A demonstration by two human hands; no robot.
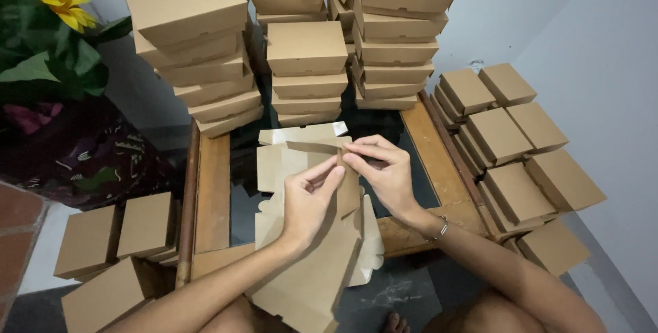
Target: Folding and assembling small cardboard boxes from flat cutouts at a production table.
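Over the small wooden table (428, 151), the left hand (310, 199) and right hand (384, 168) pinch a flap of the flat cardboard blank (308, 264), fingers closed narrowly on it to crease its fold, before stacked finished boxes (306, 72).

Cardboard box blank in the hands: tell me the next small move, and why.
Probably press the raised side flap down into its fold. The left hand braces the flat box blank from below, the right hand pinches the flap's edge, and the wall is only half upright, unlike the finished boxes stacked behind.
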